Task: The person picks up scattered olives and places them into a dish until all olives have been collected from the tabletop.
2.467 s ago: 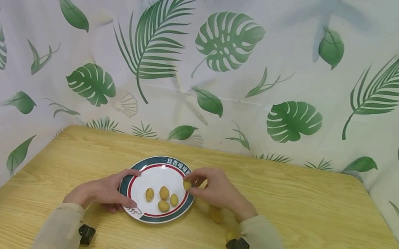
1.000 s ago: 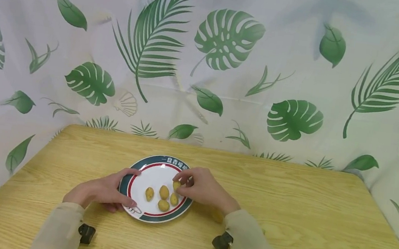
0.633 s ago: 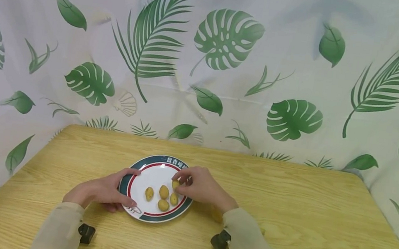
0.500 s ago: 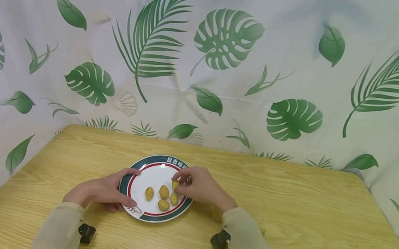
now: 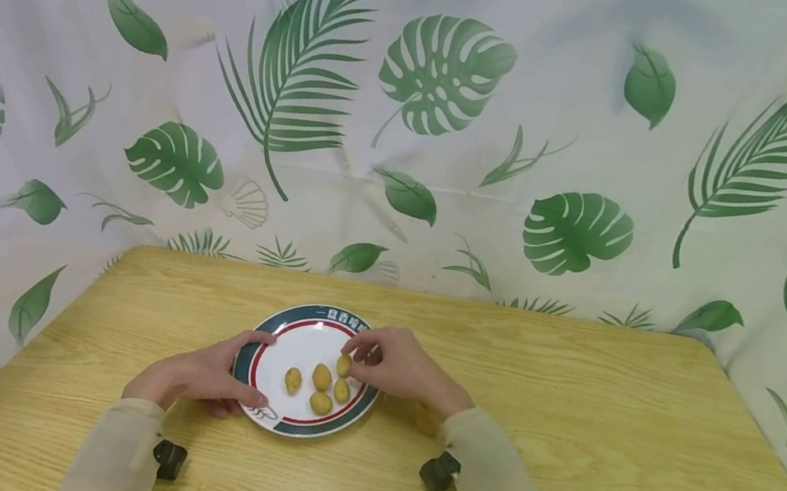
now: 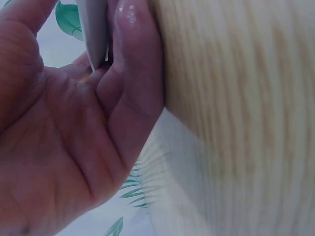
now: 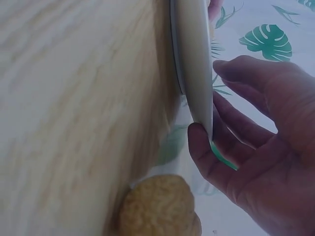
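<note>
A white plate [image 5: 297, 356] with a dark blue rim and a red ring lies on the table. My left hand [image 5: 208, 375] grips its left edge, one digit over the near rim and other fingers beneath. Several small yellow-brown potatoes [image 5: 322, 377] rest on it, left of centre to the right side. My right hand [image 5: 400, 367] is over the right rim, fingertips beside a potato [image 5: 344, 366] at the plate's right; a slight gap shows around it. In the right wrist view one fingertip touches the plate edge [image 7: 199, 73], which hides that potato.
Another potato [image 5: 427, 420] lies on the wooden table [image 5: 599, 438] under my right wrist; the right wrist view shows it close up, with part of one more behind it. A leaf-printed curtain [image 5: 470, 231] stands along the table's back edge.
My right hand brought a potato from over the rim onto the plate's right side, then drew back slightly, leaving more of it visible. My left hand has stayed on the plate.
</note>
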Demonstrator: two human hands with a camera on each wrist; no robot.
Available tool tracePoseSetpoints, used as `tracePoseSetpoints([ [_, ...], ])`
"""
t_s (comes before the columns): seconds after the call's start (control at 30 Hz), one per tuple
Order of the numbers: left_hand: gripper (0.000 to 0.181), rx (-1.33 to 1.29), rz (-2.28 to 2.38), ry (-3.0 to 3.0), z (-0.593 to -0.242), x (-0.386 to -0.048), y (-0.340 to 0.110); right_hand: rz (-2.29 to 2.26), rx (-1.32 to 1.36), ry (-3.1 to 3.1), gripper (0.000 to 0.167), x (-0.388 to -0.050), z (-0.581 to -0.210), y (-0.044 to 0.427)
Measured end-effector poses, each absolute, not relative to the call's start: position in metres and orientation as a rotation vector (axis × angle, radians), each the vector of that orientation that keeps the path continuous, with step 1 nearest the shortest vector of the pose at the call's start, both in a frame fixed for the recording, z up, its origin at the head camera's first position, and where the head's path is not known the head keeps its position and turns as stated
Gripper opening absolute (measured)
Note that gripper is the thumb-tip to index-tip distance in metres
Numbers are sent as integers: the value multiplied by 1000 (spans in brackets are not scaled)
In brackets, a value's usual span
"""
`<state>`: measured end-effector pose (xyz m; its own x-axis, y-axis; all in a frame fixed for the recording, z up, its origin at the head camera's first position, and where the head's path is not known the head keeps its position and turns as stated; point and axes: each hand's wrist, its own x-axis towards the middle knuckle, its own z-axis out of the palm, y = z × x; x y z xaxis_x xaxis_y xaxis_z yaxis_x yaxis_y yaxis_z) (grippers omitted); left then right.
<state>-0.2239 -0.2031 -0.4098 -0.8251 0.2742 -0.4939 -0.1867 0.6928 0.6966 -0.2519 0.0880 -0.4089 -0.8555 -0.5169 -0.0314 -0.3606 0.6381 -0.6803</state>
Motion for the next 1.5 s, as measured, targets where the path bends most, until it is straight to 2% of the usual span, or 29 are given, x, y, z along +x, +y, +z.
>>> tracePoseSetpoints([
  [0.7,91,78,1032,2326,-408,-224,-202,-1071,-839,2679,20,-241,-397,122],
  [1.5,92,91,1032,2324,-408,-223,-202,-1098,-813,2704,28,-228,-389,153],
])
